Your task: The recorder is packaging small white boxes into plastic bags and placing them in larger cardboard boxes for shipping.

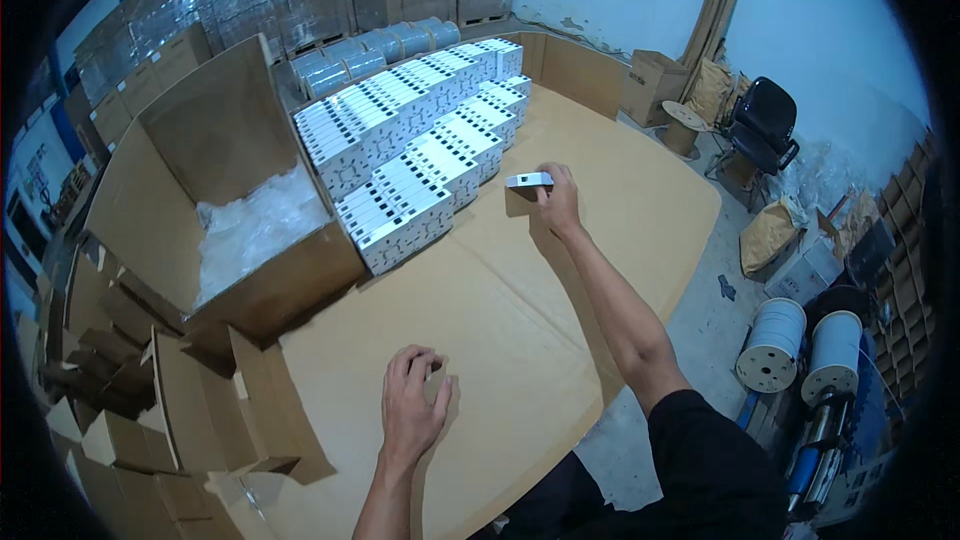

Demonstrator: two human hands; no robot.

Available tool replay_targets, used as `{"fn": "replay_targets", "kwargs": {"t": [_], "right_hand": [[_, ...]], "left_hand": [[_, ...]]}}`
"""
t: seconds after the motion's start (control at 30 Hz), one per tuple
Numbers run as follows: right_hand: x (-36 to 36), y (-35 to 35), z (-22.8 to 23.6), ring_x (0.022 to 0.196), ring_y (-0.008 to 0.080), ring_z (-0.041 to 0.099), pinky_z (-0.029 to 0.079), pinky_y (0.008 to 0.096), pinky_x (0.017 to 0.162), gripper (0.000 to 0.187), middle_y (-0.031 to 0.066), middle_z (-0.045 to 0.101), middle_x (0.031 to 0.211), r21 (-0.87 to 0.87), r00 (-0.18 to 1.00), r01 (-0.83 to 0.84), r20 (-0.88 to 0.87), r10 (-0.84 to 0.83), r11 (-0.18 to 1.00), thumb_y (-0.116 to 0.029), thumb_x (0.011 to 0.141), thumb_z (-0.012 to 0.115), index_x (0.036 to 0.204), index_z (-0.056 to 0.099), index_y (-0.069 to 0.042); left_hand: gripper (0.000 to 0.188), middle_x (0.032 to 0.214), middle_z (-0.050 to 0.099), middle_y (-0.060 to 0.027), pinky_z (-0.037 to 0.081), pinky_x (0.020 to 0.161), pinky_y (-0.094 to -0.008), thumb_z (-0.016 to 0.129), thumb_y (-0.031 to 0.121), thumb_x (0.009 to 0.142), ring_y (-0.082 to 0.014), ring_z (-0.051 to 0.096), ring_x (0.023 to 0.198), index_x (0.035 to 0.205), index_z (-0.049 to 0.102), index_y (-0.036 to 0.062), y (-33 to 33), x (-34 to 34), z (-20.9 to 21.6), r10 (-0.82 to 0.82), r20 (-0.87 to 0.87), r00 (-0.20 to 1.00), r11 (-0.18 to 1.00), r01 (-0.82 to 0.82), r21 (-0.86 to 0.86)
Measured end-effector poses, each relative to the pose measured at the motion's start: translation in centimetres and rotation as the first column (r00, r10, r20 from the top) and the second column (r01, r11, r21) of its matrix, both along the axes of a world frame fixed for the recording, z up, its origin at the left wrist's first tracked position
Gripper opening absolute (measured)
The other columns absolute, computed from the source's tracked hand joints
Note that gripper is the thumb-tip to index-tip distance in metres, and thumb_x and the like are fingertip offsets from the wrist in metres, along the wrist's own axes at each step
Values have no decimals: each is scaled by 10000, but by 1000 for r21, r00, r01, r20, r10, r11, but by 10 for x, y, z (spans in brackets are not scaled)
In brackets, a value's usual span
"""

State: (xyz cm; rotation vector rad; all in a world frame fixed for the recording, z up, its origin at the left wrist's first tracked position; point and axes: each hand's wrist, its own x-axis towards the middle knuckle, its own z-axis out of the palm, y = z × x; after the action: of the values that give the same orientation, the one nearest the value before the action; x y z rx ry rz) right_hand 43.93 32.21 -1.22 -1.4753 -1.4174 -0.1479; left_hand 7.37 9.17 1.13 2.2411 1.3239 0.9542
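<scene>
A slim white box with a dark square on its edge (524, 181) is gripped between the thumb and fingers of my right hand (559, 197), just over the cardboard-covered table. To its left stand long rows of similar slim white boxes (420, 180), packed side by side in two stepped tiers, with dark patterns on their sides. My left hand (413, 405) rests low over the near part of the table (500, 380), holding nothing. Its fingers are bent, with the thumb apart from them.
An open cardboard carton (285, 275) with clear plastic bags (258, 220) inside stands left of the rows. Cardboard dividers (205, 405) lie at the near left. Right of the table are a black chair (765, 120) and cable reels (772, 340) on the floor.
</scene>
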Motion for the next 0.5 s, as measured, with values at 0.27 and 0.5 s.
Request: {"fn": "replay_targets", "kwargs": {"t": [0.27, 0.5], "right_hand": [[-133, -104, 28, 915, 232, 666, 573, 334, 735, 260, 119, 627, 1017, -58, 957, -228, -199, 212, 972, 47, 852, 661, 1100, 619, -18], [-268, -164, 26, 1095, 240, 659, 588, 330, 860, 362, 128, 630, 1189, -4, 735, -638, -300, 608, 770, 94, 805, 633, 1146, 599, -22]], "left_hand": [[166, 1058, 648, -118, 572, 841, -342, 652, 115, 978, -226, 673, 941, 1098, 637, 1, 16, -21, -9, 215, 470, 856, 964, -108, -243], [368, 1052, 684, -98, 575, 841, -361, 527, 357, 1077, -179, 668, 987, 1221, 557, 19, 39, -54, -25, 470, 877, 97, 785, 409, -465]]}}
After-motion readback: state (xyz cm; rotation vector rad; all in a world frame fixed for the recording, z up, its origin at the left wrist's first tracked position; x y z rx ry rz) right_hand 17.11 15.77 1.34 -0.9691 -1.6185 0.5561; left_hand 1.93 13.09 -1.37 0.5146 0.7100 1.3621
